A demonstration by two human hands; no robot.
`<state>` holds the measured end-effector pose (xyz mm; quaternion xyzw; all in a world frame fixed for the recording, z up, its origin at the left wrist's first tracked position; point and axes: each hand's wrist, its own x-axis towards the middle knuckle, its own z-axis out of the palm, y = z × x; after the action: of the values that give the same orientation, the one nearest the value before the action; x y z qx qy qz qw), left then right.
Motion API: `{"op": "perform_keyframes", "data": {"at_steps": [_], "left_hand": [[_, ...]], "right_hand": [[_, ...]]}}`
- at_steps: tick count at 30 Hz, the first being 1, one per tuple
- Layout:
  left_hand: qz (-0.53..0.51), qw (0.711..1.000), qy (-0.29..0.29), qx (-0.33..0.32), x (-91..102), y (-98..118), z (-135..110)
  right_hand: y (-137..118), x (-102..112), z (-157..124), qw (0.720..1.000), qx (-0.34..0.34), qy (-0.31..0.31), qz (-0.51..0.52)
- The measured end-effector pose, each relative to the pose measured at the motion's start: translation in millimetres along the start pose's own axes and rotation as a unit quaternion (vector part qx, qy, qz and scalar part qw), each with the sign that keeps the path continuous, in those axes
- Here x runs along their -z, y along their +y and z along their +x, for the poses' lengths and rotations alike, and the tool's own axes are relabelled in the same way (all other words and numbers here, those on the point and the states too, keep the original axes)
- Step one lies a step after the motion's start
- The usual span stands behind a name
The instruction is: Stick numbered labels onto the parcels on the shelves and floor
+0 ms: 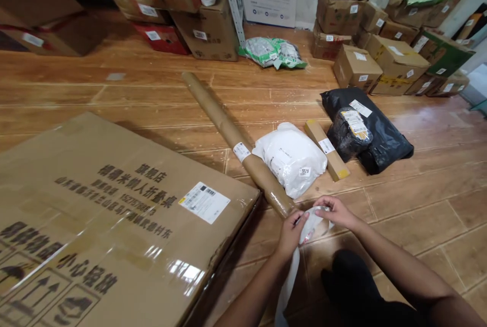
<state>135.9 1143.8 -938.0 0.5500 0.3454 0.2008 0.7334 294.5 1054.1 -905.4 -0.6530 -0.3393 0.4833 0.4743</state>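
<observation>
Between my two hands is a roll of white paper strip (pixel 311 226), probably a label roll, with faint reddish marks on it. My left hand (pixel 292 231) is closed on its left edge, and a loose white tail hangs below that hand. Fingers of my right hand (pixel 335 211) pinch the upper right side of the roll. Just beyond my hands, the near end of a long cardboard tube (pixel 262 175) lies on the floor. A white plastic parcel (pixel 291 154) with a label reading 5029 rests against the tube.
A large flat carton (pixel 129 175) fills the left side. Right of the white parcel lie a narrow box (pixel 337 165) and black wrapped parcels (pixel 388 134). Green-and-white bags (pixel 266 50) sit farther back. Labelled boxes (pixel 399 61) are stacked along the wall and by the shelf upright (pixel 233 2).
</observation>
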Motion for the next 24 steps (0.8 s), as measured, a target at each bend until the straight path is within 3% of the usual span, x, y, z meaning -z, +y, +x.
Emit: {"op": "perform_keyframes", "data": {"at_steps": [5,11,15,20,24], "left_hand": [[-0.102,0.990,0.053,0.079,-31.6,-6.3,2.5],[-0.157,0.983,-0.023,0.087,-39.3,1.8,21.7],[-0.064,0.995,-0.036,0.060,-56.3,1.9,32.3],[-0.049,0.996,0.051,0.056,-88.4,-5.0,46.9],[-0.017,0.994,0.074,0.079,-106.5,-5.9,57.3]], "right_hand": [[-7.5,19.8,-12.3,0.997,-0.033,0.035,0.067],[-5.4,46.1,-5.1,0.999,-0.026,0.037,0.003],[13.2,56.7,3.9,0.994,-0.008,0.108,-0.001],[34.5,69.8,7.7,0.984,0.010,0.178,0.024],[46.5,74.2,3.6,0.974,-0.018,0.219,0.055]]}}
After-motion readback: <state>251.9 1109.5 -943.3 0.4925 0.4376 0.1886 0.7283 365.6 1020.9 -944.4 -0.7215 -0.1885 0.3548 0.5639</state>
